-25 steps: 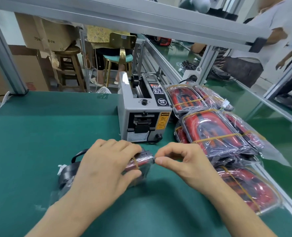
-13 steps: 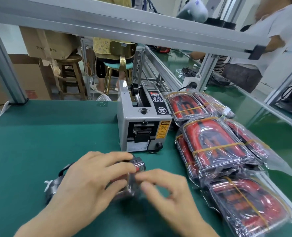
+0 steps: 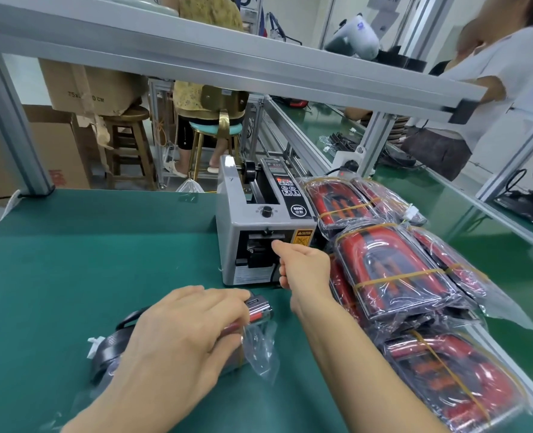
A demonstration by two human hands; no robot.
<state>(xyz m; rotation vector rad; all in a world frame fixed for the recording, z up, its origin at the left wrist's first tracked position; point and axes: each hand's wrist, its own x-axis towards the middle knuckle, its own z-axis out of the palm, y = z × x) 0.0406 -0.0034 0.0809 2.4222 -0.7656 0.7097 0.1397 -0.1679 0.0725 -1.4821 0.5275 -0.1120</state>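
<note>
Reaching to the outlet slot of the grey tape dispenser [image 3: 237, 245], your right hand [image 3: 305, 267] puts its forefinger beside the yellow CAUTION label [image 3: 302, 237]; whether it pinches tape cannot be told. A round SEMI badge [image 3: 298, 210] sits on top. Your left hand [image 3: 180, 335] grips the bagged red-and-black pack [image 3: 259, 307] on the green mat [image 3: 71, 260], just before the dispenser.

- plain dark-green bench mat [image 3: 87, 260] is spread out
- boxy grey tape dispenser [image 3: 230, 245] is marked with a yellow-black caution sticker [image 3: 302, 237]
- clear-bagged red-and-black packs [image 3: 393, 270] are banded in yellow
</note>
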